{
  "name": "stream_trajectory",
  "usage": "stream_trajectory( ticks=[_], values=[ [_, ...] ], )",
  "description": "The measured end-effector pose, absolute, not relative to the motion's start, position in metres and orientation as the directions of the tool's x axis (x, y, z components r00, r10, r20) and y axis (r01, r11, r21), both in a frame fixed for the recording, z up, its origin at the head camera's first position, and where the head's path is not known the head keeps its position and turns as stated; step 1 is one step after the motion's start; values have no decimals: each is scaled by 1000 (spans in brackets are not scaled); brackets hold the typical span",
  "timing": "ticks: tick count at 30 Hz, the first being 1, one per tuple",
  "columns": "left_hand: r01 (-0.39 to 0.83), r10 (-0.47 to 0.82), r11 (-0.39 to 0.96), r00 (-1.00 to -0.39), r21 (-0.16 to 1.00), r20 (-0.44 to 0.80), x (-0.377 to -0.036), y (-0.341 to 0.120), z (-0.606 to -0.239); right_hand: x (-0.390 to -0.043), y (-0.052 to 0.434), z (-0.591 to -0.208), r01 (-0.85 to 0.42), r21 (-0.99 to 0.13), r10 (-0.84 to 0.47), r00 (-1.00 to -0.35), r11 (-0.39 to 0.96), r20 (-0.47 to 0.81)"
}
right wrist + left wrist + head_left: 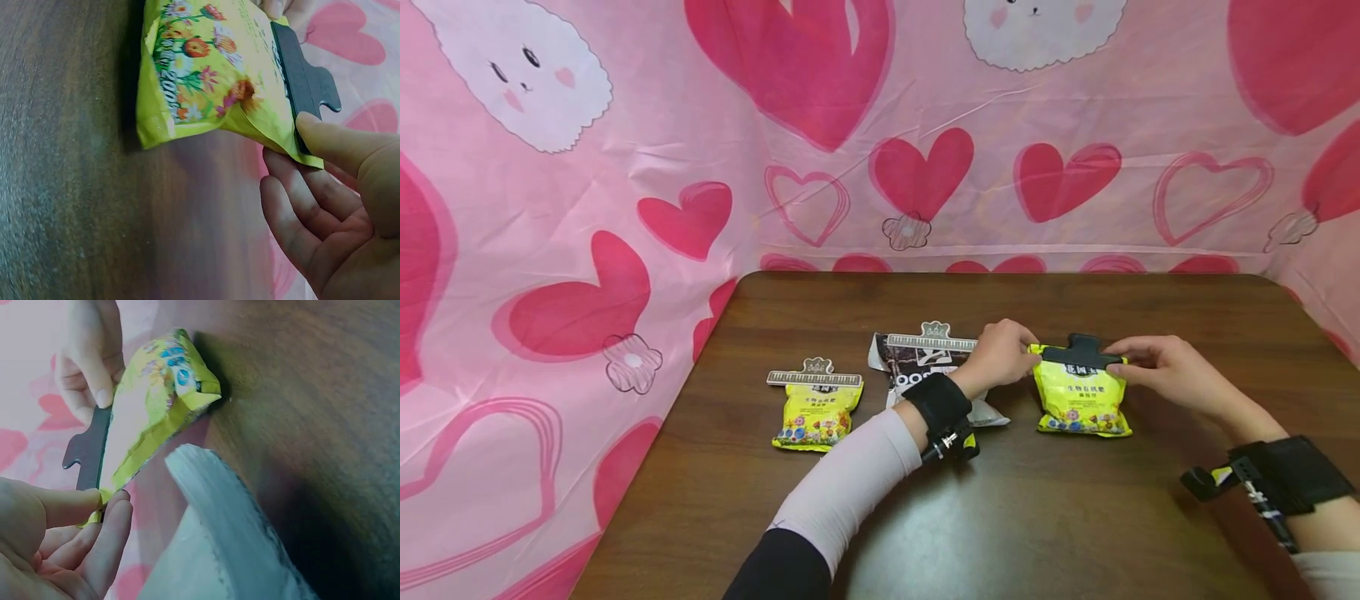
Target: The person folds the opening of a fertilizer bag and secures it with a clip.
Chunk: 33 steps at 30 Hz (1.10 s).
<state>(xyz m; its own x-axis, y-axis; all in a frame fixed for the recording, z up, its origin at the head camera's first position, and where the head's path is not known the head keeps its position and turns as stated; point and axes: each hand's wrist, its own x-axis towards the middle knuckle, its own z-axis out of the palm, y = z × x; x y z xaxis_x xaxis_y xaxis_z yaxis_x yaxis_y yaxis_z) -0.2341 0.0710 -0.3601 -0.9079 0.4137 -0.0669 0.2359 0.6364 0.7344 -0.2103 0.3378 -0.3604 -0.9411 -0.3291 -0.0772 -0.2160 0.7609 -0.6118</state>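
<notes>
A small yellow bag (1081, 404) printed with flowers stands toward the right of the table, with a black clip (1078, 357) across its top edge. My left hand (1002, 360) pinches the bag's upper left corner between thumb and fingers, just past the clip's end. At the opposite end, my right hand (1176, 373) holds the clip with its thumb on the front and fingers behind the bag's corner. In the right wrist view, that thumb presses on the black clip (299, 81) near the yellow bag's corner (219, 81).
Left of my hands lies a dark-and-white bag (921, 367) with a patterned silver clip (934, 337), partly hidden by my left hand and wrist. Another yellow bag (817, 417) under a similar silver clip (815, 377) lies farther left. Pink heart-patterned cloth (700, 125) surrounds the wooden table (1000, 517).
</notes>
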Motion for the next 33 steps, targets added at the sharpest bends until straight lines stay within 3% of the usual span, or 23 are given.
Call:
stream_trajectory(
  ticks=[12,25,33],
  values=[
    [286,417,804,-897,522,-150,-238,87,-371,-217,341,-371,-119,-608,-267,-951,785,-157],
    [309,443,842,-864,442,-239,-235,92,-368,-221,338,-380,-140,-576,-284,-944,805,-167],
    [342,489,802,-847,490,-209,-244,74,-357,-228,334,-372,-210,-482,-302,-945,851,-122]
  ],
)
